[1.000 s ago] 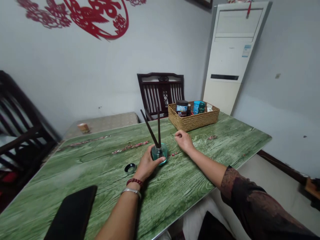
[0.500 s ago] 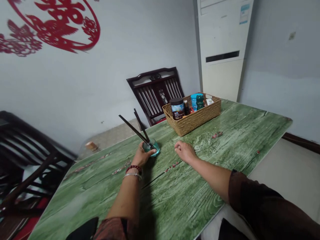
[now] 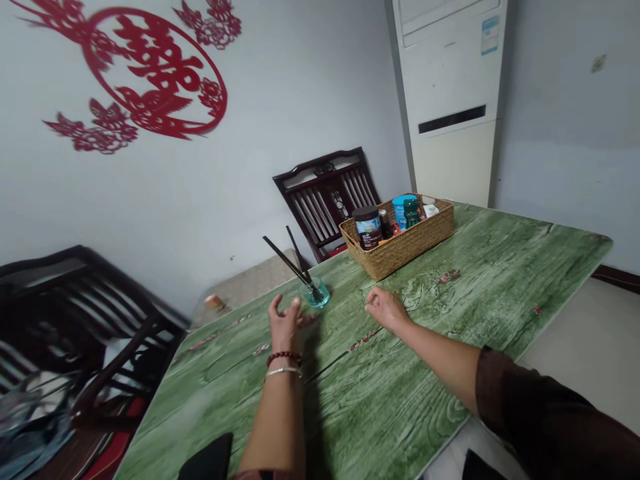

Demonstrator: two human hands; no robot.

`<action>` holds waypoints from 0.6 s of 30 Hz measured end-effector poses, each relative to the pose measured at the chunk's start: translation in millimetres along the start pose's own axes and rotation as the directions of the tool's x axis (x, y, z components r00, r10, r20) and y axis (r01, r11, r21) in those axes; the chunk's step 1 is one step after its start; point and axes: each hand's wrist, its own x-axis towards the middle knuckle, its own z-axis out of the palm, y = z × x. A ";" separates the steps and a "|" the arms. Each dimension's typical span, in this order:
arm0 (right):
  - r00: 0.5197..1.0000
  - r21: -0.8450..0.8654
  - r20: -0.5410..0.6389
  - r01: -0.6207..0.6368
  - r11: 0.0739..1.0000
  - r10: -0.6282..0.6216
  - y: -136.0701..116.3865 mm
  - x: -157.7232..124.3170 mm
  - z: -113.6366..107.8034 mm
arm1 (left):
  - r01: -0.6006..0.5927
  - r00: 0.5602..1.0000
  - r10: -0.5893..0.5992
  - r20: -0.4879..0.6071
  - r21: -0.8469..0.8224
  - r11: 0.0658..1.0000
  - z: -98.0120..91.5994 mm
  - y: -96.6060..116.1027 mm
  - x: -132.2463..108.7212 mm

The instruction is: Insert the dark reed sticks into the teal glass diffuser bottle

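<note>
hovering just beside a glass reed diffuser (image 3: 315, 294), the left hand (image 3: 285, 325) stood open, fingers loosely apart, seemingly touching nothing. the right hand (image 3: 387, 310) lay loosely curled and empty on the green wood-grain table (image 3: 400, 407). two dark reeds (image 3: 295, 261) leaned sideways, propped by the diffuser's narrow mouth, near a wicker basket (image 3: 397, 245).

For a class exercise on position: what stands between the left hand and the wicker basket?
A small glass bottle holding two dark sticks, in the head view.

tabletop (image 3: 390, 393): green woodgrain | wall paper-cut (image 3: 225, 100): red | glass bottle (image 3: 317, 296): teal
</note>
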 end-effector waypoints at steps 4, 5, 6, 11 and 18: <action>0.998 0.238 -0.021 -0.060 0.969 0.067 -8.6 0.4 -0.1 | 0.089 0.992 -0.027 0.125 -0.517 0.852 -13.2 12.2 -51.3; 0.997 0.350 0.022 -0.076 0.934 0.073 -14.6 0.4 -1.2 | 0.117 0.983 -0.007 0.186 -0.592 0.797 -14.6 16.3 -61.5; 0.994 0.479 0.088 -0.096 0.873 0.061 -22.8 0.4 -3.3 | 0.140 0.973 0.017 0.229 -0.650 0.747 -15.2 20.7 -69.9; 0.910 0.882 0.331 -0.205 0.423 -0.250 -83.6 5.4 -19.5 | 0.170 0.940 0.155 0.303 -0.814 0.556 -8.9 35.5 -89.5; 0.877 0.919 0.390 -0.352 0.178 -0.280 -69.5 9.6 18.9 | 0.249 0.928 0.107 0.358 -0.806 0.537 -3.3 11.1 -88.4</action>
